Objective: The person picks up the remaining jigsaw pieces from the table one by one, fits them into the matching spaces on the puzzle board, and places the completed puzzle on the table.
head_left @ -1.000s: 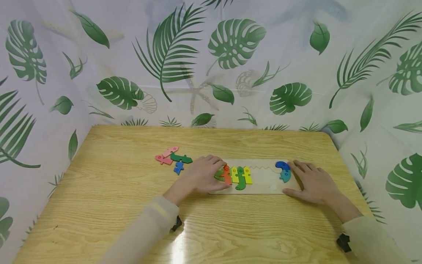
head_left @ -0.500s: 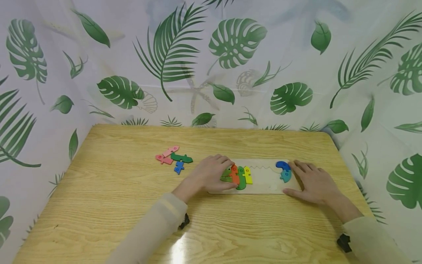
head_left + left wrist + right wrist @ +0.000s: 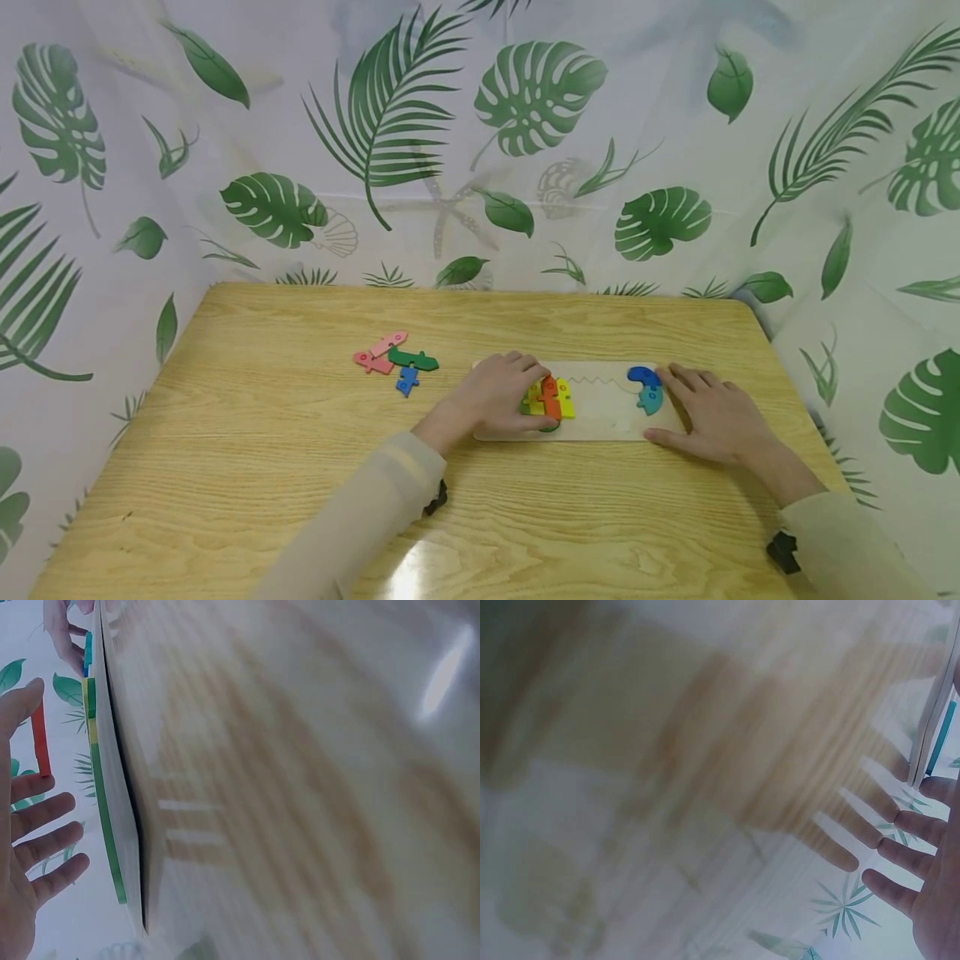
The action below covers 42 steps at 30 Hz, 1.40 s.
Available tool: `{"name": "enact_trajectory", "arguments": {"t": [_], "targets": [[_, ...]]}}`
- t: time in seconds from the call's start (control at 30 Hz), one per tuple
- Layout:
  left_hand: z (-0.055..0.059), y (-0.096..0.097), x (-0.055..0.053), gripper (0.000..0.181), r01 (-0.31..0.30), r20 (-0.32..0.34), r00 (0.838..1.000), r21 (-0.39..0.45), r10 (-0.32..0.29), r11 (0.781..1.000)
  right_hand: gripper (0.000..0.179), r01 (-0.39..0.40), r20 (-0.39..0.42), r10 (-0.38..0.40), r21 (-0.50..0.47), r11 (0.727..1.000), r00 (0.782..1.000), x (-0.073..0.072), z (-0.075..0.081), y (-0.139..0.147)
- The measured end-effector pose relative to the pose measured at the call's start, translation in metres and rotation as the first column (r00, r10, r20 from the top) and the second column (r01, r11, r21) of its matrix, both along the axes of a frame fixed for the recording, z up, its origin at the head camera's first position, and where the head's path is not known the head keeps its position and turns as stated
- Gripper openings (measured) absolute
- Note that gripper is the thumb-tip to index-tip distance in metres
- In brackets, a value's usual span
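An orange puzzle piece (image 3: 551,402) is pinched between the thumb and index finger of my left hand (image 3: 497,393). In the left wrist view the orange piece stands slightly apart from the pieces on the board, the other fingers spread loosely. Below it, yellow pieces (image 3: 566,402) and a partly covered green piece lie on the pale wooden puzzle board (image 3: 600,427). My right hand (image 3: 712,418) rests at the board's right end, fingers straight and spread. Close by its fingertips sit a dark blue piece (image 3: 642,376) and a teal piece (image 3: 651,400).
Left of the board, loose pieces lie on the wooden table (image 3: 262,433): a light pink one (image 3: 390,342), a darker pink one (image 3: 373,363), a dark green one (image 3: 414,360) and a blue one (image 3: 407,382). A leaf-printed cloth (image 3: 420,125) hangs behind the table.
My left hand has moved right along the board with the orange piece, from beside the yellow piece to over the green piece. The right hand stays in place.
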<state>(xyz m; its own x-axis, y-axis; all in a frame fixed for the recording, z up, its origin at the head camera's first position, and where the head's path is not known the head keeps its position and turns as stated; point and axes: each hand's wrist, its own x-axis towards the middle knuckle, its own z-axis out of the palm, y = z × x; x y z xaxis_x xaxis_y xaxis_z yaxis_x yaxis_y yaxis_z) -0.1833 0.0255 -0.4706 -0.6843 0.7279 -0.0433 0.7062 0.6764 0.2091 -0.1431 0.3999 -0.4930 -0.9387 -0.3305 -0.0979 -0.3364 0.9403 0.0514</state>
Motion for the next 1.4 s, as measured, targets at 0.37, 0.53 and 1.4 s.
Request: {"name": "enact_trajectory", "arguments": {"t": [0.37, 0.53, 1.4], "targets": [[-0.005, 0.014, -0.003, 0.078, 0.029, 0.008, 1.0, -0.041, -0.028, 0.999, 0.11, -0.001, 0.003, 0.001, 0.006, 1.0, 1.0, 0.0, -0.001, 0.001], [-0.006, 0.02, -0.004, 0.077, 0.031, 0.006, 1.0, -0.041, -0.031, 0.999, 0.11, 0.002, 0.006, -0.002, 0.004, 1.0, 1.0, 0.001, -0.001, 0.001], [-0.013, 0.044, -0.016, 0.078, 0.06, -0.059, 0.996, -0.112, -0.067, 0.992, 0.11, 0.0, 0.0, 0.0, 0.017, 1.0, 1.0, 0.0, 0.001, -0.001]]}}
